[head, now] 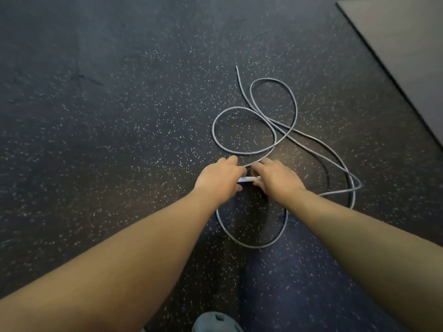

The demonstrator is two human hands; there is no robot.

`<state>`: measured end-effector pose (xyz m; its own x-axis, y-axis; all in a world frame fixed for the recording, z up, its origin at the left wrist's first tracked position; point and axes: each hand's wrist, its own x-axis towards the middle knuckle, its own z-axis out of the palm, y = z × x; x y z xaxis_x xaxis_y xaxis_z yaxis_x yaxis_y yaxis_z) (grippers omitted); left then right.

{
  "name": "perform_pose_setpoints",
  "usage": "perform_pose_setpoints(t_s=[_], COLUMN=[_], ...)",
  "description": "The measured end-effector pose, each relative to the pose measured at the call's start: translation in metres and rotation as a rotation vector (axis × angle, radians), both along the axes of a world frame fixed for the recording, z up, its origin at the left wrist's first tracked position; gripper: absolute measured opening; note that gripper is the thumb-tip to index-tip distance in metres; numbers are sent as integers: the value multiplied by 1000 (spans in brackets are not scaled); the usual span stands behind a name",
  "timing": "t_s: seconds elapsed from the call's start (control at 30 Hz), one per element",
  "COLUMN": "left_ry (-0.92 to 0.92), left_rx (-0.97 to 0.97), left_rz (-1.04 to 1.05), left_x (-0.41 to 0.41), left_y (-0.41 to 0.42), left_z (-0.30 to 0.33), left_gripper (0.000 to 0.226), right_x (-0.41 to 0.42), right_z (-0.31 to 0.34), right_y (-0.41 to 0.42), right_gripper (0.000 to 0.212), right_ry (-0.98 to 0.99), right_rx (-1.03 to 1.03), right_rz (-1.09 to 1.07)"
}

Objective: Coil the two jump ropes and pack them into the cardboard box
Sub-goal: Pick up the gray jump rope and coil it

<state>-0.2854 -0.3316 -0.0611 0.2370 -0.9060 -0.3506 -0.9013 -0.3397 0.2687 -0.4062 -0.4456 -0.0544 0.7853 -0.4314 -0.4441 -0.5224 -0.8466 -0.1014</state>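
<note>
Left hand curls its fingers around one end of a short white plastic handle; right hand pinches the other end. Around them, the thin grey jump rope sprawls in loose loops on dark speckled rubber floor.

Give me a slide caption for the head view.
Both hands grip a white handle of a grey jump rope sprawled on speckled floor.

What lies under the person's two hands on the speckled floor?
A short white piece shows in the gap between the left hand and right hand, with the grey rope running in beneath. Both ends of the white piece and the fingers' grip are covered.
</note>
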Motion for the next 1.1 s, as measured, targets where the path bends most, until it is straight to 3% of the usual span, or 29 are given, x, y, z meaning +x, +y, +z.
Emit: perform_pose_setpoints(t_s=[0.23,0.47,0.7,0.87,0.97,1.1], left_ry=[-79,-54,-373,-597,-502,-395], left_rx=[-28,49,-356,-481,-365,-381], left_rz=[80,248,16,67,164,290], left_x=[11,20,-7,2,-1,4], left_y=[10,44,93,173,226,292], left_z=[42,166,354,487,541,569], left_gripper=[32,45,35,40,35,35], right_x=[2,-19,-32,-24,-13,4], right_z=[60,211,369,460,491,511], right_y=[-3,13,72,127,162,206], right_gripper=[15,13,15,16,17,18], right_ry=[-98,-226,-580,-925,-1027,-1123], right_rx=[-47,-176,-130,42,244,499], right_rz=[99,117,103,66,17,27])
